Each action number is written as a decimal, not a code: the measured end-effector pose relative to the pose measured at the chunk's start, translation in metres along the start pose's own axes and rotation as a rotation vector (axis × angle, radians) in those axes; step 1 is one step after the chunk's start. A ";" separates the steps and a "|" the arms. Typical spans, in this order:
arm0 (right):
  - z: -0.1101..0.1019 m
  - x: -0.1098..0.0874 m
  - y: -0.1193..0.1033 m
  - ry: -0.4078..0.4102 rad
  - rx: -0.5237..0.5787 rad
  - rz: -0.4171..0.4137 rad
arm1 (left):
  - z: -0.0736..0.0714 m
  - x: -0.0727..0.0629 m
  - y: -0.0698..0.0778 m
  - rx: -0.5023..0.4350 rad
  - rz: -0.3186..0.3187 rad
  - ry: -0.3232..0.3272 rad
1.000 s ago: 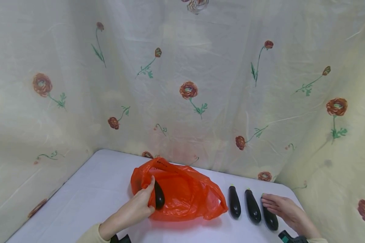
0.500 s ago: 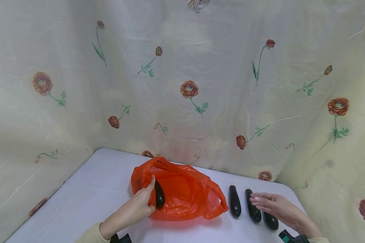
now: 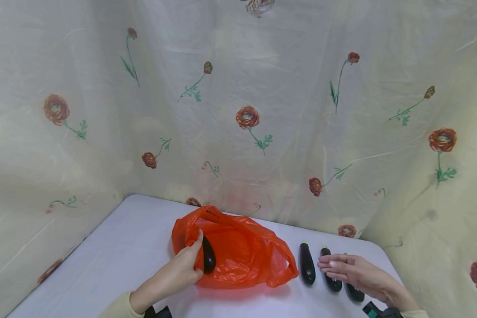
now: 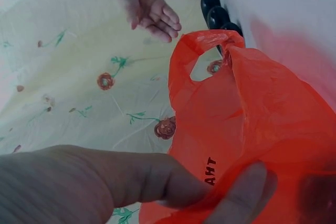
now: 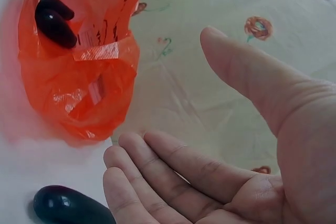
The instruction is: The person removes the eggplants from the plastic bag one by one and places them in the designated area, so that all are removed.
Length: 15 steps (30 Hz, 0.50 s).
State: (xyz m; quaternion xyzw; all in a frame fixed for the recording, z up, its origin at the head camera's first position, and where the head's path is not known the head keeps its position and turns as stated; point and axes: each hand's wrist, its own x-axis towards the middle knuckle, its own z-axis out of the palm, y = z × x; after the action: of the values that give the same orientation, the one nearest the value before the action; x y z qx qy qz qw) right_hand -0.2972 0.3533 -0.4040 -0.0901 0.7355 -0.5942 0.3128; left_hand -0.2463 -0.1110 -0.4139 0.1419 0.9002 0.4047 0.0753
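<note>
An orange plastic bag (image 3: 246,258) lies on its side on the table, its mouth held open by my left hand (image 3: 180,267), whose thumb and finger pinch the rim. Two eggplants (image 5: 56,27) show inside it in the right wrist view. To the right of the bag, three more lie in a row: a left eggplant (image 3: 307,265), a middle eggplant (image 3: 335,284) and a right eggplant (image 3: 355,293). Above the middle and right ones hovers my right hand (image 3: 359,276), fingers extended, thumb apart, holding nothing; it partly hides both in the head view.
The white table (image 3: 115,256) extends left of the bag. Behind it and along both sides hangs a pale flowered cloth (image 3: 286,132). The bag's loop handle (image 4: 184,72) stands up in the left wrist view.
My right hand has moved left from over the right eggplant to above the middle one. The left hand and the bag have stayed put.
</note>
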 end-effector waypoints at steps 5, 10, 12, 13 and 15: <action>0.006 0.002 -0.004 -0.021 -0.011 0.000 | 0.000 0.000 0.000 -0.009 -0.008 -0.007; 0.015 0.006 -0.011 -0.027 -0.028 0.003 | 0.000 0.000 0.000 -0.013 -0.004 -0.009; 0.021 0.008 -0.013 -0.031 -0.037 -0.002 | 0.000 0.000 0.000 -0.012 -0.006 -0.012; 0.024 0.009 -0.015 -0.035 -0.038 -0.007 | 0.000 0.000 0.001 -0.010 -0.007 -0.012; 0.031 0.011 -0.018 -0.042 -0.033 -0.011 | 0.001 0.000 0.001 -0.003 -0.008 -0.013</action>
State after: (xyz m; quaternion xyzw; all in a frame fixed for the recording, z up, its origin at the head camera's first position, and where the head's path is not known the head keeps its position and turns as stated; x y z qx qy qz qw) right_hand -0.2930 0.3176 -0.3939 -0.1117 0.7379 -0.5817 0.3235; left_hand -0.2460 -0.1099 -0.4135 0.1408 0.8996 0.4049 0.0832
